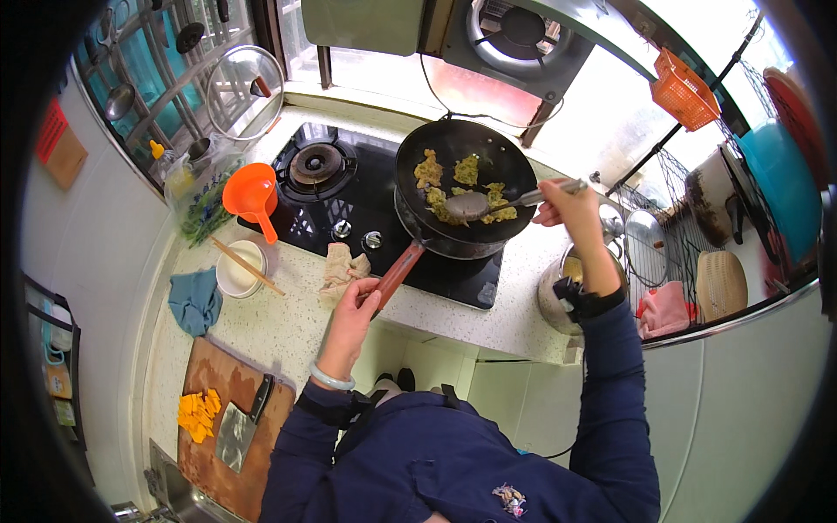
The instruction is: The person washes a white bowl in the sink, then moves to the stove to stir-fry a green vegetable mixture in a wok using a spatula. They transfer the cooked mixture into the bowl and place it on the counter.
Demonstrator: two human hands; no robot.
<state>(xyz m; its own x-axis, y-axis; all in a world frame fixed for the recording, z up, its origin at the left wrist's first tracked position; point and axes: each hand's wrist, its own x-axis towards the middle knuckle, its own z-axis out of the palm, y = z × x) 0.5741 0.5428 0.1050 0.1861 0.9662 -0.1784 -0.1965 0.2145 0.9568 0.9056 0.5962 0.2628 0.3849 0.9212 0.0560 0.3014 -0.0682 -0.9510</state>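
A black wok [451,140] stands over the right burner of a black glass gas hob [314,225]. Its reddish-brown handle [399,274] is gripped by my left hand [350,317]. My right hand [569,206] holds a metal cooking spoon [471,206], whose bowl is down among the food in the wok. Several browned, yellow-green pieces that look like fried egg [466,170] lie apart on the wok's surface. The spoon's bowl covers part of the food.
Left of the hob are an orange ladle [250,189] and a white bowl [229,278] with chopsticks [252,269] across it. A cleaver [237,435] and orange slices [198,413] lie on a wooden cutting board [216,366]. A metal pot [552,301] stands under my right forearm.
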